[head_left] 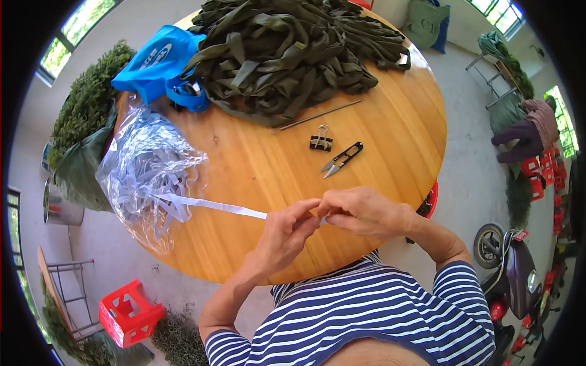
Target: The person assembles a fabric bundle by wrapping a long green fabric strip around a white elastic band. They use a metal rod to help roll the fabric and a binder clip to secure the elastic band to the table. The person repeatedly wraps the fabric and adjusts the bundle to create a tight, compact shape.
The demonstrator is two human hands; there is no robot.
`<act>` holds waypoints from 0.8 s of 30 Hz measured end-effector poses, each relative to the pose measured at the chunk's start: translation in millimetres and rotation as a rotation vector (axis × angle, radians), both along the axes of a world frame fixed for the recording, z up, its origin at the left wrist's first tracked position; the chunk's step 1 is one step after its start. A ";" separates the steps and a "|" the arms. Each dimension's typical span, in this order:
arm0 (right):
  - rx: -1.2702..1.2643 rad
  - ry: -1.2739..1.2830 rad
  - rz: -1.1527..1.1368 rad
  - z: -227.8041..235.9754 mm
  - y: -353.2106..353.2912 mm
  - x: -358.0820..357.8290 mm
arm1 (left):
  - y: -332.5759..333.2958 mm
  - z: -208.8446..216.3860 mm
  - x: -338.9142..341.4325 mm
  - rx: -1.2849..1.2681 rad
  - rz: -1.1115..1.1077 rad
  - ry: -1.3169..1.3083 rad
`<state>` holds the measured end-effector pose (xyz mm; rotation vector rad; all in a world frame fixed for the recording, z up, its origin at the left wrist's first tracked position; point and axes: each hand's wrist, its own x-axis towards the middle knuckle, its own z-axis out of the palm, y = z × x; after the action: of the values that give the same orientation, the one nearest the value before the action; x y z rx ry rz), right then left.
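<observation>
A narrow white ribbon (226,207) runs from a clear plastic bag (152,177) full of such ribbons across to my two hands. My left hand (288,230) pinches it between thumb and fingers. Close against it, my right hand (365,211) is closed at the ribbon's end, its fingertips together; the end itself is mostly hidden. Beyond my hands lie black thread snips (343,160) with blades apart, a black binder clip (320,140) and a thin metal rod (320,114). A large heap of dark green fabric strips (274,61) covers the table's far side.
The round wooden table (256,165) reaches to my striped shirt. A blue bag (162,64) rests at its far left. Red stools (129,314), artificial greenery (85,100) and a scooter (516,268) stand around on the floor. Another person (534,128) bends over at the far right.
</observation>
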<state>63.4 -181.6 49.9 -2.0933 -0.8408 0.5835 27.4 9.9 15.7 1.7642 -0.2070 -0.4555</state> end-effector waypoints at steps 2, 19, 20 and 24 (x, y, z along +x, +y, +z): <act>0.095 0.009 -0.064 -8.0 -13.5 3.9 | -10.0 -5.5 13.0 -0.052 -0.042 0.108; 0.230 -0.210 -0.477 -50.5 5.9 106.8 | -21.4 -31.3 98.1 -0.496 0.418 0.197; 0.286 -0.111 -0.469 -47.2 9.0 103.1 | -19.1 -34.3 99.0 -0.504 0.410 0.208; 0.247 -0.072 -0.510 -42.5 10.5 101.7 | -16.0 -39.9 101.8 -0.488 0.378 0.191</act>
<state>165.1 -171.1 7.4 -1.9986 -0.3649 0.1241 129.2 -6.2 -24.2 1.2340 0.1424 -0.2659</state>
